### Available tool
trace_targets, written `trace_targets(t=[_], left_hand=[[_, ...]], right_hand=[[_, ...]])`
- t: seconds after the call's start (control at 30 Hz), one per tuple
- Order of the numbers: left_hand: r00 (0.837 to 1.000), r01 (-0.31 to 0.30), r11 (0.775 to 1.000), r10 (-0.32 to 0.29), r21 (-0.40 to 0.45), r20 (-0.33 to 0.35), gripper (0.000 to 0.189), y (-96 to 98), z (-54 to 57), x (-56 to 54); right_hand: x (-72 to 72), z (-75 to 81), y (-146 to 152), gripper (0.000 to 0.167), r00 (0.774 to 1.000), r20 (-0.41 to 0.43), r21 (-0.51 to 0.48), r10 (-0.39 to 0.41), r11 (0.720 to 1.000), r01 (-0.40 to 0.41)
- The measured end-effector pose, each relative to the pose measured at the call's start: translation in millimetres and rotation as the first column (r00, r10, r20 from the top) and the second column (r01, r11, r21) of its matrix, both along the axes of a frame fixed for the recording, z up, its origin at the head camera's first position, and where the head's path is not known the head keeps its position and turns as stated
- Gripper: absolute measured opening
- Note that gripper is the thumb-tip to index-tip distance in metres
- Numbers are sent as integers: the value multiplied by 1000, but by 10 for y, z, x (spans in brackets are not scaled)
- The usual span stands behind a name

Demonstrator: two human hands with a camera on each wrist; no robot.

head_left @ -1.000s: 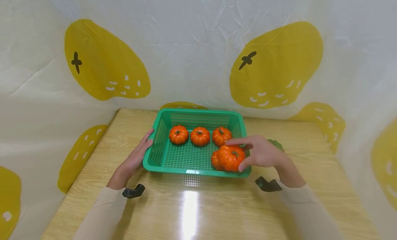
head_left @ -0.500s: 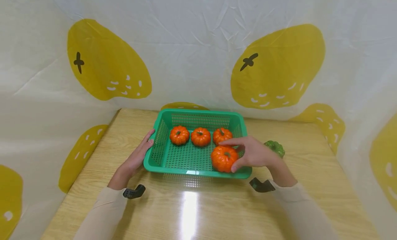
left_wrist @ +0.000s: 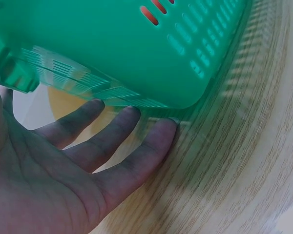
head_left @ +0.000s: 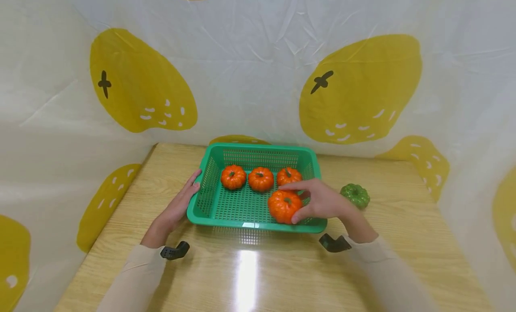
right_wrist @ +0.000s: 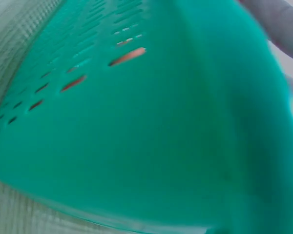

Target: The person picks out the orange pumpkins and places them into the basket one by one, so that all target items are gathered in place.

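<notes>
In the head view a green plastic basket (head_left: 254,224) sits on the table. Inside, along its back, three small orange pumpkins line up: one on the left (head_left: 233,177), one in the middle (head_left: 260,179) and one on the right (head_left: 288,175). My right hand (head_left: 324,200) reaches over the right rim and grips another orange pumpkin (head_left: 283,207) between thumb and fingers, at the basket's front right. My left hand (head_left: 179,204) rests against the left side; the left wrist view shows its fingers (left_wrist: 146,151) extended beside the basket wall (left_wrist: 102,53).
A green pumpkin (head_left: 355,195) lies on the wooden table (head_left: 209,276), right of the basket, behind my right wrist. A pale cloth (head_left: 250,88) with yellow fruit prints hangs behind and at both sides. Black wrist mounts (head_left: 174,250) show at both cuffs.
My right hand has moved left with the orange pumpkin, over another orange patch seen a second ago. The green pumpkin has come into fuller view. My left hand stays at the basket.
</notes>
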State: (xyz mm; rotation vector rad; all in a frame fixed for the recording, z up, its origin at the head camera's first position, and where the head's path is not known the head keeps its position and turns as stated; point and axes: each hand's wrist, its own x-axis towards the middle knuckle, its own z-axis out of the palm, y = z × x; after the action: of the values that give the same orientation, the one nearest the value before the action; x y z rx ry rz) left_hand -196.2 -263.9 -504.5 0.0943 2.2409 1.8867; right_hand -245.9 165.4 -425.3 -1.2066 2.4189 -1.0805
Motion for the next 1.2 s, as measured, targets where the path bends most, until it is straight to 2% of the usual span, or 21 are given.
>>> trace_targets(t=[0.47,0.77,1.2], left_hand=[[1000,25,1000,-25,19,-1,62,-12,-11,2],[1000,28,999,-28,23,-4,61,-16,-8,-3],[999,30,999,-31,45,22,60,-36,-21,-25]], right_hand=[[-7,-79,-127,70,999,-6,-55,39,998,-39],[-32,-180,-220,72,990,-130,-51,52,997,-59],[-59,-281,-341,73,993,-113,-23,25,999,-28]])
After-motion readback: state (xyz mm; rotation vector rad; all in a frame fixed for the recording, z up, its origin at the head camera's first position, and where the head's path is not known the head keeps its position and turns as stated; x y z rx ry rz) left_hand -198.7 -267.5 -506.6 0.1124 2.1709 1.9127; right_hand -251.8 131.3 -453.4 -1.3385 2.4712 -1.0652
